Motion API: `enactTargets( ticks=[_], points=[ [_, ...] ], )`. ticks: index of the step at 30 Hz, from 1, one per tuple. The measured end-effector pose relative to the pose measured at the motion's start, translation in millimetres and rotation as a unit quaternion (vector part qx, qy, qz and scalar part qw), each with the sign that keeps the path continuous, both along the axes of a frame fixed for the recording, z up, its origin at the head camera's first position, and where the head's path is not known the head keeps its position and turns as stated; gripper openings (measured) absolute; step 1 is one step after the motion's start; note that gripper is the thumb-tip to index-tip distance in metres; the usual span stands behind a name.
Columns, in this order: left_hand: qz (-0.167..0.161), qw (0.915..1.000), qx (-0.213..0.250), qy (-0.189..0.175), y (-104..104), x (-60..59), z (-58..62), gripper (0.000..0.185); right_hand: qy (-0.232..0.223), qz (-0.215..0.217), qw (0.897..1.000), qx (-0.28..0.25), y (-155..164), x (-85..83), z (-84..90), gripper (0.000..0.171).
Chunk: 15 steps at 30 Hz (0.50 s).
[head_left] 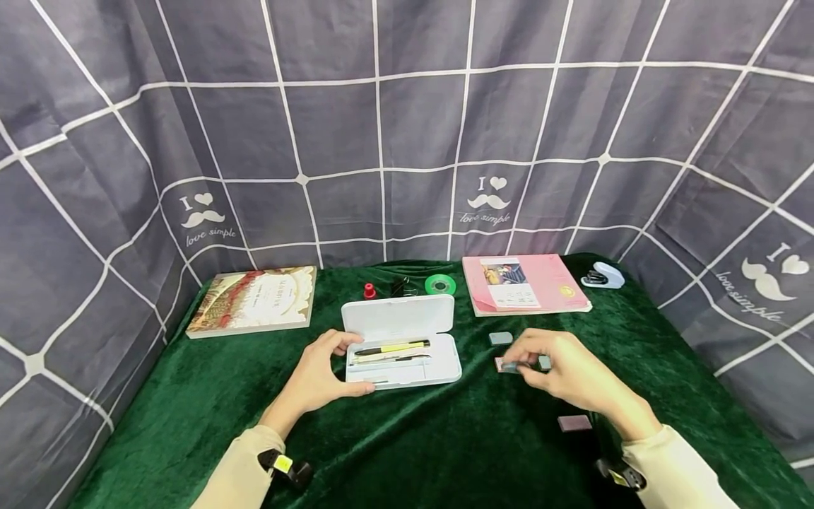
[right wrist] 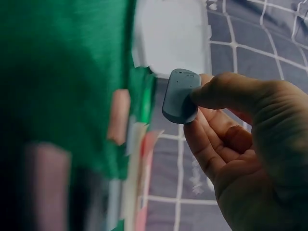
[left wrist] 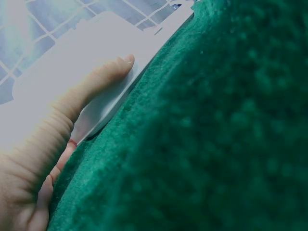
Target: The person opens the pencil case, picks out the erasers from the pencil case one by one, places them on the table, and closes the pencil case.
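Observation:
My left hand [head_left: 318, 371] grips the left end of an open white pencil case [head_left: 399, 316], thumb along the front edge and fingers at the back. In the case lie a yellow-and-black pen [head_left: 391, 348] and other slim items. Right of it, my right hand [head_left: 566, 364] pinches a rounded grey-blue eraser [right wrist: 179, 98] between thumb and fingers, seen clearly in the right wrist view. Around that hand on the cloth are a grey eraser [head_left: 500, 338], another greyish one [head_left: 544, 363], a pink one [right wrist: 119, 115] and a dull purple-pink one [head_left: 575, 423].
Behind the case stand a small red item [head_left: 369, 290], a black binder clip [head_left: 400, 287] and a green tape roll [head_left: 440, 284]. A patterned book [head_left: 254, 300] lies back left, a pink book [head_left: 553, 283] back right, beside a white-and-black stapler-like item [head_left: 604, 276]. Green cloth [head_left: 413, 438] covers the table.

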State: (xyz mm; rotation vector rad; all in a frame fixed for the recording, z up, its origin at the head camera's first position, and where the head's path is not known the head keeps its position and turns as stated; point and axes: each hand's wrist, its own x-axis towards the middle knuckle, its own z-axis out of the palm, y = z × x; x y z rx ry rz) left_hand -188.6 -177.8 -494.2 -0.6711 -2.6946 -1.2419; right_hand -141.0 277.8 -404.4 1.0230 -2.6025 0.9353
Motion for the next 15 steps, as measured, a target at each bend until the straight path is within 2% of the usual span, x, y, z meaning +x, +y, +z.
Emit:
enactTargets(
  ticks=[7, 15],
  points=[
    [0.002, 1.0000, -0.001, -0.008, -2, -0.4, -1.2, 0.078, -0.022, -0.006, 1.000, -0.004, 12, 9.5, -25.5, 0.046],
    [0.001, 1.0000, -0.006, -0.005, -1, -1.1, -0.9, 0.080, -0.024, 0.010, 1.000, 0.013, 13, 10.6, -36.0, 0.045]
  ],
)
